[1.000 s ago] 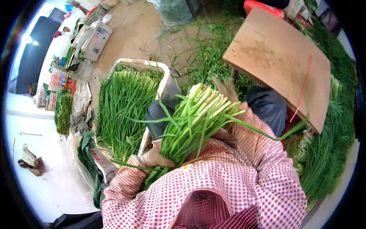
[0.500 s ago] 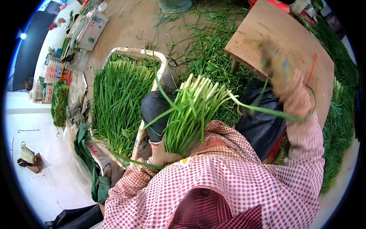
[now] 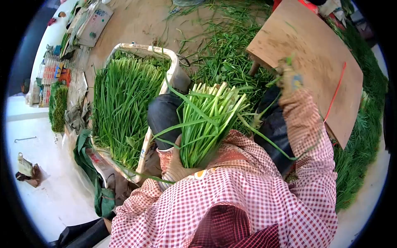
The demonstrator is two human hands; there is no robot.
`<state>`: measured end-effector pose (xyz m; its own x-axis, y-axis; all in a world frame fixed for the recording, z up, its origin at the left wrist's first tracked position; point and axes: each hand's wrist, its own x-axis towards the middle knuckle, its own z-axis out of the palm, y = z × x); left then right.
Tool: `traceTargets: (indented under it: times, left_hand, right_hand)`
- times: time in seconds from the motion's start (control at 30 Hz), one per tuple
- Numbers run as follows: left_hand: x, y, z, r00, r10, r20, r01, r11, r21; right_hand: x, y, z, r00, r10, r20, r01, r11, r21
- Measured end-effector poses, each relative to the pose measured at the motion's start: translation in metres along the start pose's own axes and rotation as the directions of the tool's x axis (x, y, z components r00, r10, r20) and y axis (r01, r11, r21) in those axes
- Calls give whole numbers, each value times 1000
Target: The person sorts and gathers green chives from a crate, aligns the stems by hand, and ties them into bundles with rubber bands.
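My gloved left hand (image 3: 180, 165) is wrapped round the lower part of a bundle of green stalks (image 3: 206, 124). Pale cut ends point up and away from me, and a few long leaves stick out sideways. My right hand (image 3: 289, 78), gloved and smeared by motion, is raised near the left edge of the brown board (image 3: 310, 53), with a bit of green at its fingers. Its fingers are too blurred to make out. A long loose leaf (image 3: 269, 140) hangs between the bundle and my right sleeve.
A white-rimmed crate (image 3: 175, 62) full of green stalks (image 3: 124, 103) stands left of my knee. Loose greens (image 3: 227, 53) litter the floor ahead. A red strip (image 3: 336, 91) lies on the board. More greens (image 3: 372, 120) are piled at the far right.
My right hand has moved from beside the bundle's cut ends up to the board, then a little left. The bundle stays in my left hand, now more upright. The view has shifted slightly.
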<state>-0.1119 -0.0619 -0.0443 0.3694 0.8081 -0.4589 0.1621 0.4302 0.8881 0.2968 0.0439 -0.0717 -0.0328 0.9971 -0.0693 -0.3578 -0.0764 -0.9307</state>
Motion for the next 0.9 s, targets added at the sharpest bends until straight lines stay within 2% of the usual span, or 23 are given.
traceTargets:
  times: [0.03,0.07,0.1,0.13,0.17,0.2,0.27,0.3,0.33,0.37,0.4,0.43,0.47,0.5,0.53,0.6,0.63,0.67,0.73,0.77,0.8,0.83,0.9]
  left_hand:
    - [4,-5,2,995,-101,-10,96,971,-221]
    - [6,-7,2,991,-134,-2,128,950,-284]
    - [8,-8,3,986,-168,7,160,925,-345]
    - [10,-10,3,980,-201,15,189,895,-405]
    - [11,-7,5,980,-197,20,189,903,-386]
    - [9,2,11,982,-185,31,182,896,-406]
    - [6,19,22,985,-162,53,169,879,-445]
    - [1,26,27,996,-79,31,85,924,-373]
    - [-4,35,30,1000,4,10,-1,955,-296]
    - [-6,41,31,1000,-5,30,18,895,-446]
    - [-8,47,31,999,-14,51,41,811,-584]
    - [-9,38,25,997,75,12,-65,919,-389]
    - [-11,29,21,985,170,-5,-169,970,-174]
    - [-13,23,17,990,140,-23,-141,973,-182]
    - [-11,18,13,992,120,-28,-123,974,-189]
    - [-10,12,9,994,103,-29,-106,976,-192]
    - [-8,10,7,995,96,-30,-100,976,-196]
    - [-7,8,8,995,93,-30,-97,975,-198]
    - [-5,7,5,996,87,-32,-92,976,-198]
    - [-5,6,3,996,81,-32,-86,976,-200]
    - [-5,5,1,997,75,-34,-80,976,-203]
    - [-5,4,-1,997,69,-36,-75,975,-208]
    - [-5,2,-4,997,62,-40,-70,973,-219]
  right_hand:
    - [-4,-7,-8,993,-8,114,-28,952,305]
    - [4,3,24,982,-173,-78,174,985,12]
    - [-5,-9,41,999,11,-31,-20,955,-297]
    - [-14,-38,79,979,202,18,-140,738,-660]
    - [-21,-67,116,923,379,66,-122,450,-885]
    - [-22,-58,129,910,414,1,-161,357,-920]
    - [-12,-20,112,949,316,14,-139,456,-879]
    - [-10,-12,107,949,316,18,-136,458,-879]
    - [-8,-9,105,954,295,49,-124,537,-834]
    - [-5,-6,106,958,276,78,-113,612,-783]
    - [-2,-7,106,956,281,83,-112,612,-783]
    - [3,-16,111,939,309,149,-62,580,-812]
    - [7,-22,114,916,340,214,-7,547,-837]
    - [8,-23,115,908,382,173,-4,421,-907]
    - [9,-21,117,904,389,177,-1,417,-909]
    - [15,-8,118,880,459,125,-12,285,-958]
    - [16,21,101,875,443,194,14,379,-925]
    - [19,21,99,873,447,196,16,375,-927]
    - [20,22,100,850,437,294,35,511,-859]
    - [21,26,101,874,383,300,95,470,-877]
    - [22,24,101,868,396,299,90,466,-880]
    - [25,14,107,850,472,235,-52,519,-853]
    - [26,22,104,891,392,230,24,465,-885]
